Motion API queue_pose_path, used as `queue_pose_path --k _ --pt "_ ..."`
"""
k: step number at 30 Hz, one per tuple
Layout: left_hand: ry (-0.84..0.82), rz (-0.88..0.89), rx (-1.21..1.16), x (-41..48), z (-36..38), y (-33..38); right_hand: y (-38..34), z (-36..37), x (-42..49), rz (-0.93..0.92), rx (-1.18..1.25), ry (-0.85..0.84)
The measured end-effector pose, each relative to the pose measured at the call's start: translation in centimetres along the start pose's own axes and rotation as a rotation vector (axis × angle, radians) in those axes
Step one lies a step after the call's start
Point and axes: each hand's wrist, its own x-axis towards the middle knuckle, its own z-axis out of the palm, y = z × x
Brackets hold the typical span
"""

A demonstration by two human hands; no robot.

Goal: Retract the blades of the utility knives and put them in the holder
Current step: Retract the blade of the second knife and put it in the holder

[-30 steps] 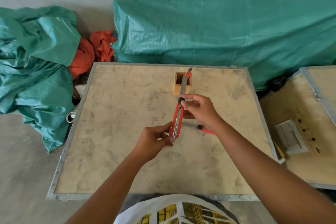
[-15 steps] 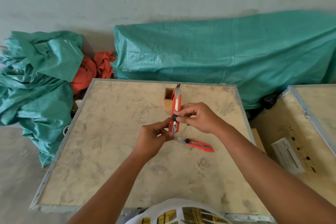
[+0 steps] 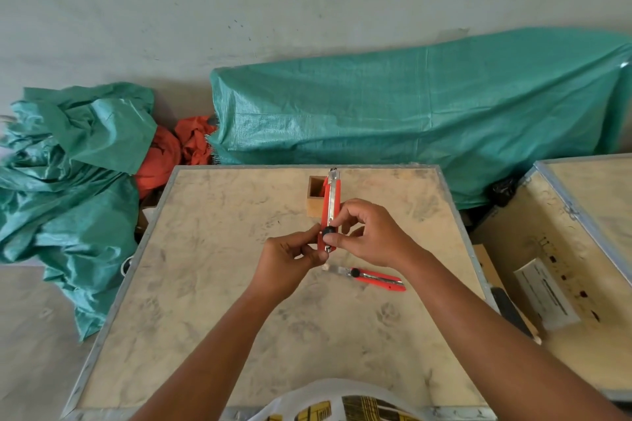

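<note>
**Utility knife held upright over worn table**

Red plastic utility knife with a steel track (image 3: 329, 212) stands near-vertical above the scuffed, metal-edged plywood table (image 3: 212, 284), its tip overlapping the small square wooden holder (image 3: 315, 196), whose visible opening looks empty. The left hand (image 3: 290, 265) pinches the knife's lower end; the right hand (image 3: 371, 237) pinches at its black slider knob. A second red utility knife (image 3: 371, 278) lies flat just beside the hands, blade exposed. Since a second ago, the slider sits lower and the held blade has withdrawn.
</note>
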Motion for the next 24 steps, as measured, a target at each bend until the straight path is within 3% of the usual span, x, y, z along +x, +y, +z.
queue_pose_path --k 6,11,16,24 --pt "0.003 0.015 0.033 0.3 -0.1 0.0 0.1 -0.2 -0.1 -0.011 0.031 -0.026" --pt "-0.028 0.032 0.047 1.3 -0.1 -0.2 0.4 0.3 0.6 -0.017 0.004 0.104" --pt "-0.018 0.031 0.054 1.7 -0.1 -0.5 0.9 0.1 0.7 -0.003 0.041 0.024" --pt "-0.014 -0.019 0.055 3.8 -0.1 -1.8 2.6 1.3 2.3 0.041 0.046 0.165"
